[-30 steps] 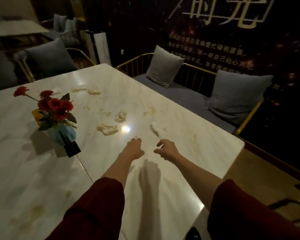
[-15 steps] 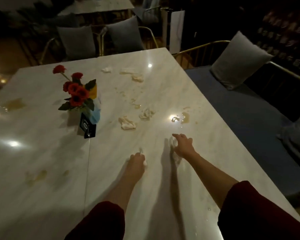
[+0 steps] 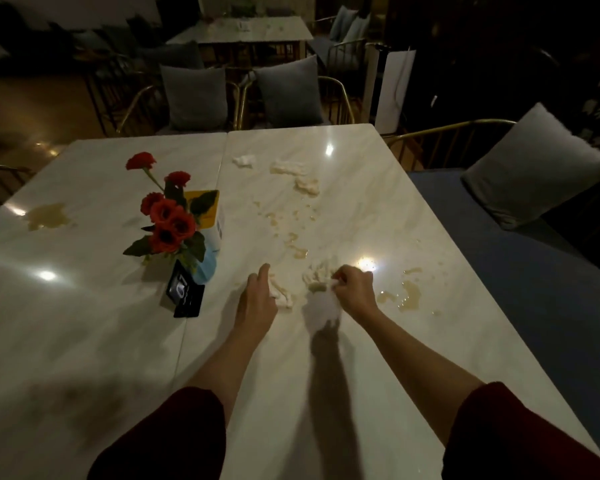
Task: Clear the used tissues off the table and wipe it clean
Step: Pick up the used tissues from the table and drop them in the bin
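On the white marble table (image 3: 343, 358) my left hand (image 3: 257, 301) closes its fingers on a crumpled tissue (image 3: 283, 296) that sticks out at its thumb side. My right hand (image 3: 354, 293) is curled and pinches a white tissue (image 3: 323, 308) that hangs blurred below it. Its fingertips are at another crumpled tissue (image 3: 317, 274) lying on the table. Three more used tissues lie at the far end: one (image 3: 245, 161), a second (image 3: 288, 168) and a third (image 3: 307, 185).
Brownish spills mark the table right of my right hand (image 3: 409, 294), up the middle (image 3: 291, 237) and at far left (image 3: 47, 216). A blue vase of red flowers (image 3: 172, 220) and a black card stand (image 3: 185, 296) sit left of my hands. A blue bench (image 3: 534, 289) with a grey cushion (image 3: 534, 174) runs along the right edge.
Both hands have moved forward across the table to the two crumpled tissues near the vase. The right hand picked up a tissue on the way, and my view swung left.
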